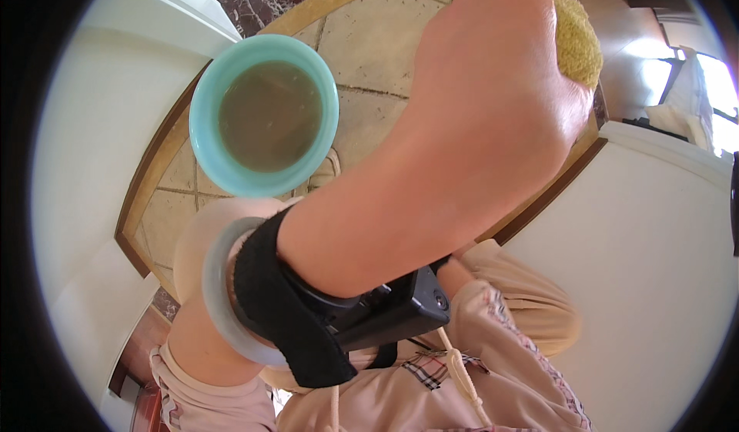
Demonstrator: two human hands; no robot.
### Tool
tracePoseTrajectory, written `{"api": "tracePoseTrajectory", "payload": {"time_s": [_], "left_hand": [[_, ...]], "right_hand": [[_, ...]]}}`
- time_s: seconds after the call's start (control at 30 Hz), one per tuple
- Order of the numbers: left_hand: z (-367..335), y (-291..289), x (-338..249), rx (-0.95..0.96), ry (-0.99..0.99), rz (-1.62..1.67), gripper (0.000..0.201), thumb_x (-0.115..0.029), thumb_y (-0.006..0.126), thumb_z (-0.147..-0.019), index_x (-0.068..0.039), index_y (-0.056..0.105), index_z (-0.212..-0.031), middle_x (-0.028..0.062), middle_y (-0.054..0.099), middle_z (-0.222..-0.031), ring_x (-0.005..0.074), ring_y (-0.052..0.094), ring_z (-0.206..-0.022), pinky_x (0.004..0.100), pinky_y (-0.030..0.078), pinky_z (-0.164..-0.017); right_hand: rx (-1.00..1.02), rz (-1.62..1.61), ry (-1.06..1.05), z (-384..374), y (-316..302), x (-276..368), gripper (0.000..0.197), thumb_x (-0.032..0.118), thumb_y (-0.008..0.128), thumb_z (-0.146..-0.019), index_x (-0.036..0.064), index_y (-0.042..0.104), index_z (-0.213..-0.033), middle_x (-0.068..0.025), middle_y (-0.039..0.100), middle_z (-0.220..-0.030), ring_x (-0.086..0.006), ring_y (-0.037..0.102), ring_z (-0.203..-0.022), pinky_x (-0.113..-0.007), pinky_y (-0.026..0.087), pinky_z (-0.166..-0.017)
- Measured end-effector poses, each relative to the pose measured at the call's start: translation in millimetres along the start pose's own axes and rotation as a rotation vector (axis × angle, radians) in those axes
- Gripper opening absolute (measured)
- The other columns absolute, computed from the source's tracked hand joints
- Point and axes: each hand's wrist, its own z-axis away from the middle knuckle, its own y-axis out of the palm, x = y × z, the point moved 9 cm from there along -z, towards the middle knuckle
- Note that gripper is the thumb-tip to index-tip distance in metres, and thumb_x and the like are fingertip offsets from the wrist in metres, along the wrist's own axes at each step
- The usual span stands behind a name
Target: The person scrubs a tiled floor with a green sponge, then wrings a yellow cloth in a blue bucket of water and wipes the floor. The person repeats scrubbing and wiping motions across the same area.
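Note:
My left hand (504, 78) is raised high across the view to the upper right, its back toward me. Its fingers are closed on a fuzzy yellow-green cloth (577, 41), which bulges out past the knuckles. Around that forearm are a pale translucent bangle (223, 293) and a black strap with a small black camera (412, 305). Of my right arm, a pink sleeve (493, 309) and a bit of wrist (456, 278) show; the left forearm hides the hand. Left of my raised arm, a turquoise basin (202, 120) of murky brown water (269, 116) stands on the floor.
Beige tiles (366, 51) with a tan border and dark marble make up the floor. A white door or panel (131, 93) rises on the left, and a white wall (639, 278) on the right. Light fabric (685, 105) lies at the far right near a bright window.

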Motion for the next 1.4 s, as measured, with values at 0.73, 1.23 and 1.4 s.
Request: {"api": "tracePoseTrajectory", "payload": {"time_s": [0.73, 1.23, 1.4], "left_hand": [[-6, 8, 8, 0.071, -0.090, 0.101, 0.052, -0.006, 0.073, -0.082, -0.003, 0.050, -0.128, 0.0079, 0.063, -0.113, 0.0149, 0.062, -0.103, 0.0289, 0.051, -0.089], [-13, 0, 18, 0.025, -0.207, 0.155, 0.055, -0.005, 0.072, -0.083, -0.002, 0.048, -0.132, 0.0089, 0.062, -0.117, 0.0152, 0.062, -0.106, 0.0288, 0.051, -0.092], [-7, -9, 30, -0.005, -0.253, 0.101, 0.057, -0.004, 0.072, -0.083, -0.002, 0.046, -0.134, 0.0101, 0.061, -0.119, 0.0159, 0.061, -0.107, 0.0294, 0.051, -0.092]], "right_hand": [[-0.096, -0.090, 0.146, -71, -45, -2, 0.104, 0.012, 0.078, -0.075, 0.0300, 0.015, -0.156, -0.0262, 0.055, -0.105, -0.0444, 0.061, -0.092, -0.052, 0.052, -0.079], [-0.048, -0.054, 0.194, -102, -60, -2, 0.098, 0.015, 0.076, -0.077, 0.0324, 0.019, -0.154, -0.0234, 0.058, -0.105, -0.0453, 0.063, -0.097, -0.053, 0.053, -0.082], [0.025, 0.014, 0.141, -57, -28, 13, 0.099, 0.010, 0.072, -0.076, 0.0365, 0.018, -0.155, -0.0258, 0.057, -0.105, -0.0447, 0.063, -0.093, -0.054, 0.052, -0.080]]}}
